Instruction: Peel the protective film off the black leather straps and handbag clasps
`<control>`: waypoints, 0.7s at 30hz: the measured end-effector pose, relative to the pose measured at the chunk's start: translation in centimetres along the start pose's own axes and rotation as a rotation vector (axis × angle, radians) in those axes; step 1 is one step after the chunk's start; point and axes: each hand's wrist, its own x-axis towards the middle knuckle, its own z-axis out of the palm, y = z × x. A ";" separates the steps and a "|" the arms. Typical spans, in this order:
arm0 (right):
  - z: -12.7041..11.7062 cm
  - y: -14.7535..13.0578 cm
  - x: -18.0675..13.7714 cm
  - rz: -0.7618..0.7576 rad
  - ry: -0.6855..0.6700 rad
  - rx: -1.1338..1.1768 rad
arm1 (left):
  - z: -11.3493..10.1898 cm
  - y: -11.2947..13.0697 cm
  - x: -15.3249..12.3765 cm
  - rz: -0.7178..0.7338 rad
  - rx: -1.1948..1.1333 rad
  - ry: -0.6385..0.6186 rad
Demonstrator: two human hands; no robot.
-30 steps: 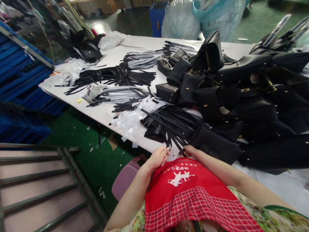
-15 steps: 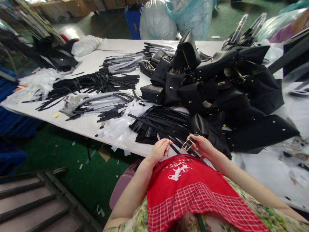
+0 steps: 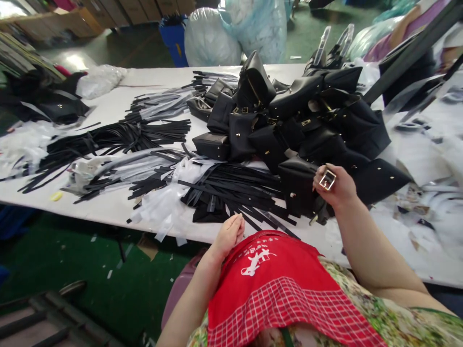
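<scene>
Gripping a gold-coloured buckle (image 3: 327,180), the right hand (image 3: 339,186) is at two o'clock from the left hand (image 3: 229,233), near black bags (image 3: 296,125). The left hand curls closed beside the red apron (image 3: 285,265); whether it holds anything I cannot tell. Black straps (image 3: 235,182) lie on the table (image 3: 108,207) at its twelve o'clock.

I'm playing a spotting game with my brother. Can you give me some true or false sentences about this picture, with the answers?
1. The right hand holds a gold-coloured buckle. True.
2. The apron is plain blue. False: the apron is red, with a white picture on it.
3. Black bags are piled on the white table. True.
4. The left hand holds a bag. False: the left hand is curled closed, with no bag in it.
5. A blue bin stands beyond the table. True.
</scene>
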 end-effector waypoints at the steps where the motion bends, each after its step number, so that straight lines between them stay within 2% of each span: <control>1: -1.2 -1.0 0.8 -0.048 0.026 -0.014 | -0.1 -0.2 -0.1 -0.004 0.000 0.006; 3: -3.1 -2.4 2.1 -0.072 0.059 -0.060 | -0.3 -0.6 -0.1 -0.009 0.007 0.019; 5: -4.2 -2.8 2.9 -0.030 0.079 -0.088 | -0.3 -1.0 0.0 -0.017 0.016 0.023; 8: -4.7 -2.4 3.2 0.075 0.065 -0.171 | -0.1 -1.5 0.3 -0.041 0.021 0.020; 11: -4.5 -1.5 2.8 0.110 0.008 -0.283 | 0.1 -1.6 0.6 -0.057 0.021 0.024; 15: -4.5 -0.6 2.6 0.053 0.024 -0.337 | 0.1 -1.5 0.8 -0.051 0.024 0.036; 19: -5.6 -0.1 2.2 -0.057 0.123 -0.434 | -0.1 -1.7 1.0 -0.060 0.032 0.038; 21: -7.0 0.3 1.4 -0.189 0.233 -0.496 | -0.2 -1.9 1.0 -0.064 0.045 0.033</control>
